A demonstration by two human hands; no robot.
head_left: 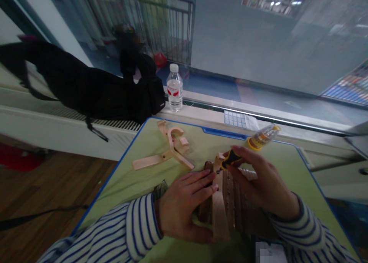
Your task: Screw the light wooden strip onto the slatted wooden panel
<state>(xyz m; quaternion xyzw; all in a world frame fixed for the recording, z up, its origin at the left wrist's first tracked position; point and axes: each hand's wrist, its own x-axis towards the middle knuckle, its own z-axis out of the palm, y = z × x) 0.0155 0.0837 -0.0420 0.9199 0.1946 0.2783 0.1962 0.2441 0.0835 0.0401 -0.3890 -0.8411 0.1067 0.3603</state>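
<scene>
My right hand [254, 175] is closed around a black and yellow screwdriver [230, 158]. Its tip points down at the upper part of a pale wooden piece [220, 205]. Across that piece lies my left hand [184, 205], fingers stretched out and pressing on its left side. Beneath and beside the wood is a brown ridged object [237, 201], partly hidden by both hands, whose kind I cannot make out. Farther back on the table, a wooden assembly [171, 152] of curved and straight parts lies apart from my hands.
The pale green table [138, 190] has a blue edge. A clear container with a yellow end [263, 137] lies at its back right. Behind, a water bottle [174, 88] stands on the sill beside a black bag [109, 90]. A gridded sheet [235, 119] lies there too.
</scene>
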